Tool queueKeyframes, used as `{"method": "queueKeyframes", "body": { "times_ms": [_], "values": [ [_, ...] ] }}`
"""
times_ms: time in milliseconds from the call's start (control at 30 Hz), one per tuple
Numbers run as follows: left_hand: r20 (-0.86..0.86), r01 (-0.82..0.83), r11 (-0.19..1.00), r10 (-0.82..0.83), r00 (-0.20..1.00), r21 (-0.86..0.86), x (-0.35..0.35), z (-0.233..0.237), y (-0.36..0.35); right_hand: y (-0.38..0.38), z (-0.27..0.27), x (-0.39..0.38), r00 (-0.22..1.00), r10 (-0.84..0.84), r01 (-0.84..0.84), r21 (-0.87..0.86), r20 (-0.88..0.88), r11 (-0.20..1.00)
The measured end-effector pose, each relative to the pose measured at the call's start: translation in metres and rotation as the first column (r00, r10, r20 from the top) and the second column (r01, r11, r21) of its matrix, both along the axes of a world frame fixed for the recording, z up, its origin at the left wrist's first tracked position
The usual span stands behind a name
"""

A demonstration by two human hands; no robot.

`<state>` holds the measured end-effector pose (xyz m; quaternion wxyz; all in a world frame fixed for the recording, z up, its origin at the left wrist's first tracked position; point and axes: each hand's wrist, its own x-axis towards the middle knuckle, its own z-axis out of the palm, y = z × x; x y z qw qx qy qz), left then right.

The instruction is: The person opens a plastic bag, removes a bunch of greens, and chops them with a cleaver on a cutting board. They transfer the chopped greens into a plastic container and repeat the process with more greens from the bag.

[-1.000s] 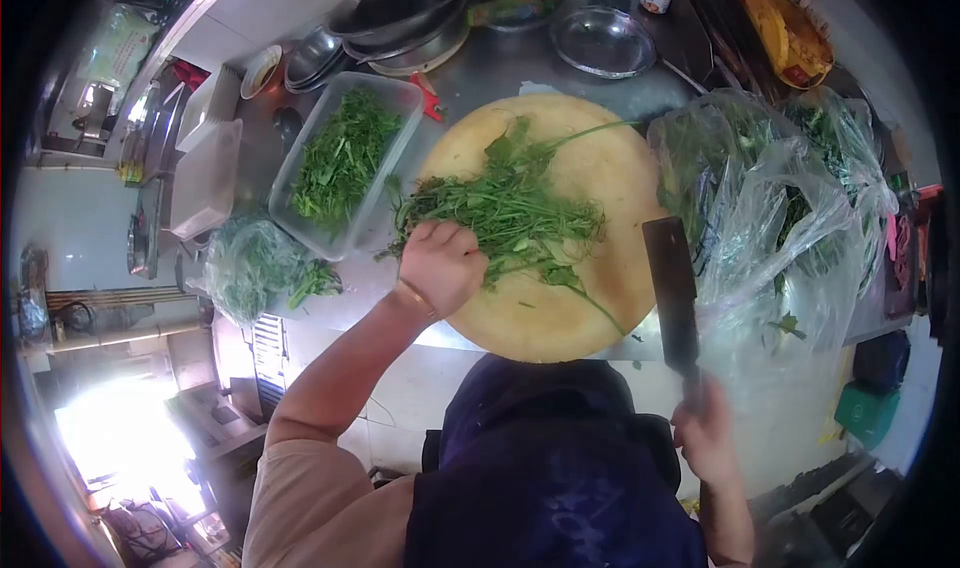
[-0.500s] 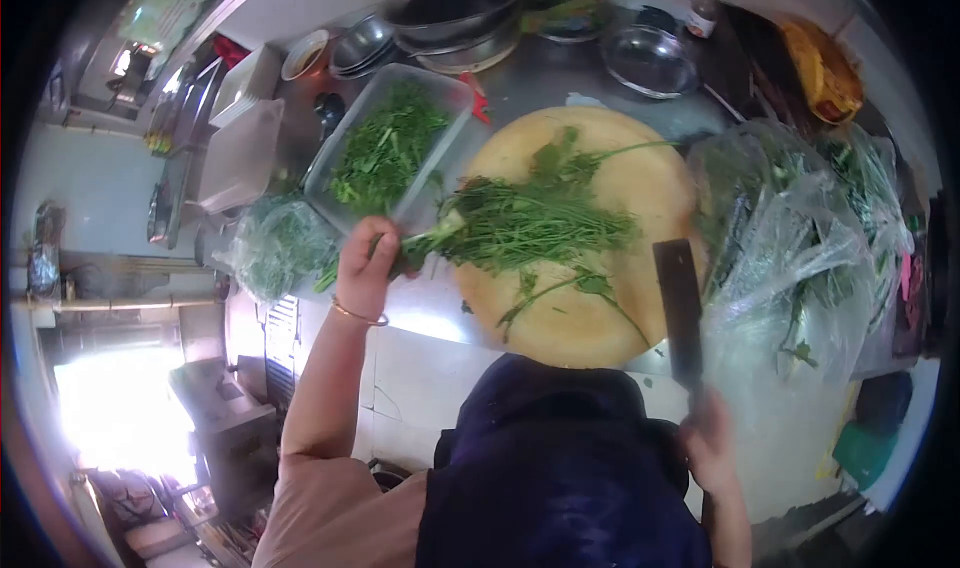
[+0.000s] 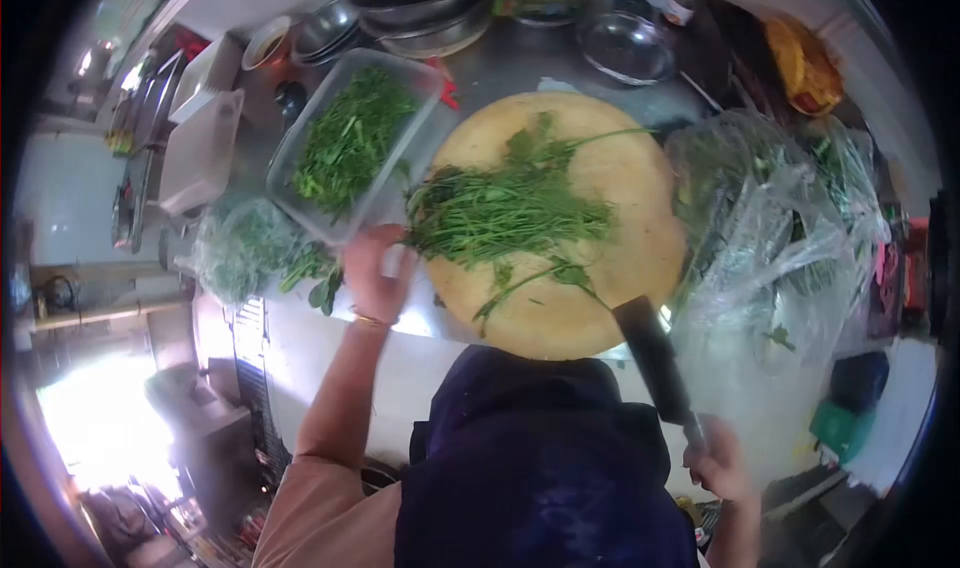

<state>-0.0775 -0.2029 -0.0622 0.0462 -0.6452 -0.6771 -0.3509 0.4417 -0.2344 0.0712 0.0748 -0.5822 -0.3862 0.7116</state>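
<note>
My right hand (image 3: pixel 718 460) grips the handle of a cleaver (image 3: pixel 652 360), its dark blade slanting up-left beside the cutting board's lower right edge. The round wooden cutting board (image 3: pixel 640 223) carries a heap of thin-stemmed leafy greens (image 3: pixel 510 213), with a few loose sprigs below. Just left of the board, my left hand (image 3: pixel 376 273) is closed and blurred. Something pale shows at its fingers; I cannot make out what it is. Leafy stems (image 3: pixel 315 276) lie against its left side. Behind this hand stands a clear plastic tub (image 3: pixel 405 153) with chopped greens (image 3: pixel 355 138) inside.
Clear plastic bags of greens (image 3: pixel 790 208) lie right of the board. Metal bowls (image 3: pixel 420 28), a shallow metal dish (image 3: pixel 628 48) and a bottle (image 3: pixel 682 6) line the back. White plastic containers (image 3: pixel 200 153) and a bagged bunch (image 3: pixel 240 248) stand at the left.
The pale stem end that stuck out from my left hand over the board's edge no longer shows there. My right hand has lowered the cleaver and tilted it. The whole view has shifted slightly.
</note>
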Motion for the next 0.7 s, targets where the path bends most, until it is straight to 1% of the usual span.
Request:
{"method": "queueKeyframes", "body": {
  "times_ms": [33, 67, 100, 133, 167, 233, 267, 367, 400, 500, 600, 700],
  "values": [
    [0.002, 0.205, 0.978, -0.206, 0.979, 0.034, 0.028, 0.007, 0.022, -0.002, 0.0, 0.0, 1.0, -0.011, 0.011, -0.043, 0.017, 0.999],
    [-0.058, 0.397, 0.916, -0.394, 0.917, 0.057, 0.056, 0.007, 0.041, -0.004, -0.001, -0.001, 0.999, -0.018, 0.021, -0.086, 0.032, 0.996],
    [-0.079, 0.473, 0.879, -0.468, 0.88, 0.066, 0.093, 0.003, 0.052, -0.007, -0.002, -0.002, 0.999, -0.024, 0.029, -0.129, 0.046, 0.991],
    [-0.079, 0.534, 0.841, -0.541, 0.837, -0.092, 0.128, 0.003, 0.06, -0.011, -0.002, -0.004, 0.996, -0.076, 0.083, -0.181, 0.042, 0.98],
    [-0.072, 0.574, 0.781, -0.605, 0.793, -0.247, 0.153, 0.003, 0.065, -0.015, -0.003, -0.007, 0.993, -0.111, 0.116, -0.161, 0.038, 0.98],
    [-0.196, 0.595, 0.748, -0.657, 0.728, -0.296, 0.168, -0.017, 0.073, -0.024, -0.009, -0.016, 0.984, -0.177, 0.178, -0.118, 0.015, 0.977],
    [-0.262, 0.6, 0.732, -0.678, 0.686, -0.324, 0.168, -0.027, 0.077, -0.029, -0.011, -0.017, 0.974, -0.221, 0.211, -0.161, -0.045, 0.964],
    [-0.439, 0.455, 0.808, -0.587, 0.68, -0.374, 0.144, -0.031, 0.076, -0.029, -0.032, -0.03, 0.982, -0.171, 0.162, -0.11, -0.084, 0.981],
    [-0.344, 0.368, 0.814, -0.537, 0.77, -0.449, 0.136, -0.017, 0.076, -0.017, -0.031, -0.04, 0.987, -0.138, 0.131, -0.089, -0.082, 0.987],
    [-0.347, 0.323, 0.869, -0.455, 0.82, -0.375, 0.106, -0.015, 0.09, 0.018, -0.044, -0.076, 0.981, -0.167, 0.164, -0.039, -0.097, 0.986],
    [-0.241, 0.289, 0.885, -0.39, 0.889, -0.366, 0.108, 0.028, 0.136, 0.043, -0.075, -0.097, 0.954, -0.184, 0.188, -0.006, -0.236, 0.982],
    [-0.241, 0.163, 0.837, -0.328, 0.913, -0.522, 0.098, 0.011, 0.19, 0.055, -0.068, -0.115, 0.949, -0.228, 0.239, 0.026, -0.22, 0.971]
  ]
}}
